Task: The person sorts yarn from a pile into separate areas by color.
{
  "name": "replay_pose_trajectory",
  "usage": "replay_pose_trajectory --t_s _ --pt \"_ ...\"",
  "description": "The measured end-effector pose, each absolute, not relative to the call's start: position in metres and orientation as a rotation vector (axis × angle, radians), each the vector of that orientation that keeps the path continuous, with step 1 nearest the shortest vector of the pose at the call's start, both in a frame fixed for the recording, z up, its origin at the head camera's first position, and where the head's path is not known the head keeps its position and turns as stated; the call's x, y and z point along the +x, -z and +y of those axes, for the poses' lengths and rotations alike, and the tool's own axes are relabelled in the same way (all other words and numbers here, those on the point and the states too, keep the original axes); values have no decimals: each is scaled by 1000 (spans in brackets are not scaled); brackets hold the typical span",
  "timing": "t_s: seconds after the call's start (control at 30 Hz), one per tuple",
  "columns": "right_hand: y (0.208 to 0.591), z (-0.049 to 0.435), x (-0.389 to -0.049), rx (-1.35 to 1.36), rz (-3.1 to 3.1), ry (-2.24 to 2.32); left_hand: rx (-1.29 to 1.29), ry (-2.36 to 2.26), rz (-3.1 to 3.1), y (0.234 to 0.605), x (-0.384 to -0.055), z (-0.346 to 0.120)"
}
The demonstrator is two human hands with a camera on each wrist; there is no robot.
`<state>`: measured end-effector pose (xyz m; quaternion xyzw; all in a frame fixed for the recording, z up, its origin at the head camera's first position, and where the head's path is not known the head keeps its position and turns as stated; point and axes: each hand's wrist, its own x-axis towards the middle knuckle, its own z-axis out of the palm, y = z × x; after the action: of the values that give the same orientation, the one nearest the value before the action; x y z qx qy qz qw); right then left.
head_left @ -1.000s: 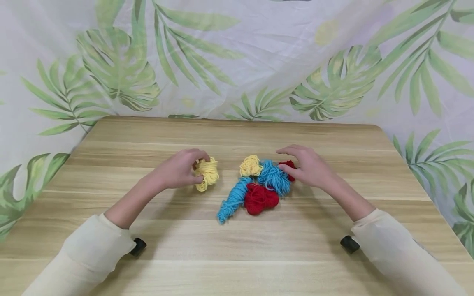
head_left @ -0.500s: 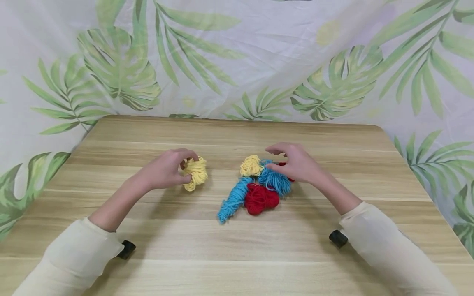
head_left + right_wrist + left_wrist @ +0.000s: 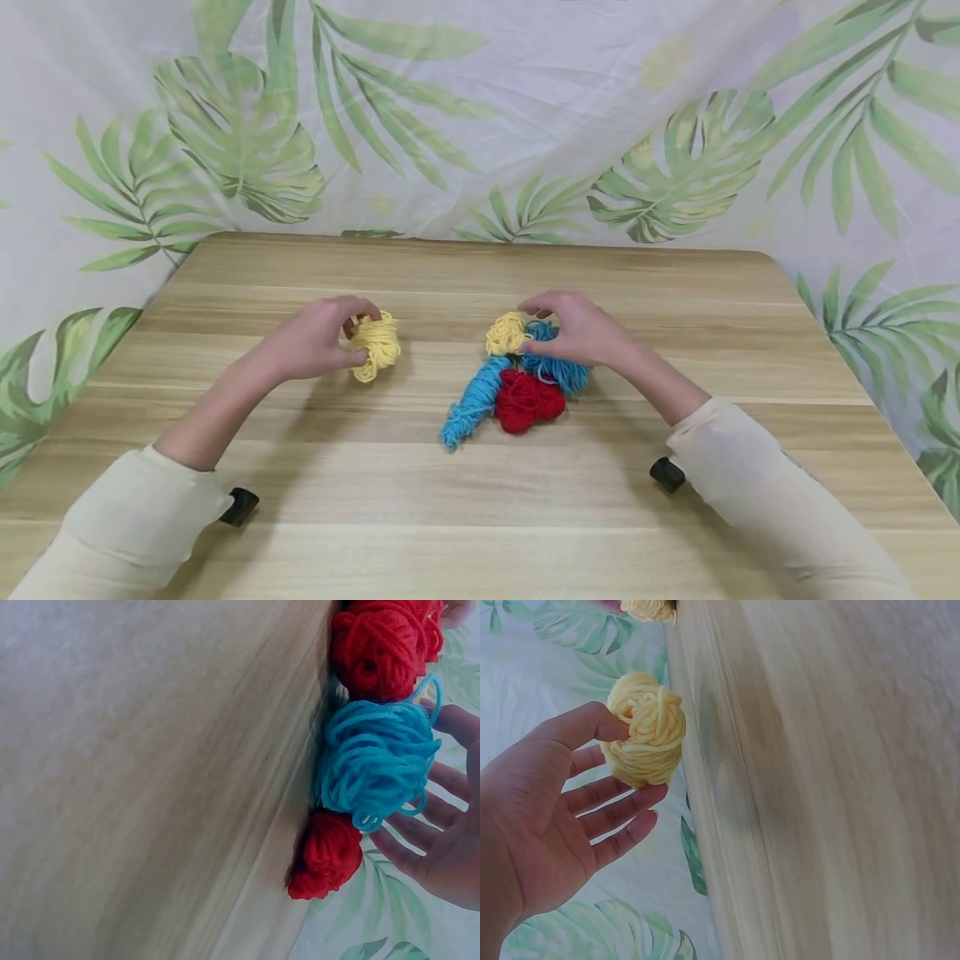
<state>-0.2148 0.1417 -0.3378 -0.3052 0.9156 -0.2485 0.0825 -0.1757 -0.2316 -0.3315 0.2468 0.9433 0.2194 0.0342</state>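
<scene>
My left hand pinches a small wound ball of yellow yarn between thumb and fingers, apart from the other yarn; the left wrist view shows this yellow ball just off the tabletop. My right hand reaches over a blue yarn bundle, thumb and fingers spread at the right side of a second yellow yarn ball. A long blue yarn bundle and a red yarn ball lie in front. Another red yarn ball shows only in the right wrist view.
The yarn pile lies mid-table on a wood-grain tabletop. A leaf-print cloth hangs behind the table's far edge. Black wrist cameras sit under both pale sleeves.
My left hand has carried its yellow yarn ball leftward, away from the pile. My right hand has moved left from the far red ball, across the blue bundle, to the second yellow ball.
</scene>
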Motion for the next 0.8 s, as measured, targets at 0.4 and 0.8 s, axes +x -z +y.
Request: replay_pose_trajectory --t_s 0.4,0.8 --pt "338 131 -220 -925 2705 699 743 -672 2919 333 -179 -246" --pt "339 121 -225 -966 2668 706 665 -653 2941 335 -177 -260"
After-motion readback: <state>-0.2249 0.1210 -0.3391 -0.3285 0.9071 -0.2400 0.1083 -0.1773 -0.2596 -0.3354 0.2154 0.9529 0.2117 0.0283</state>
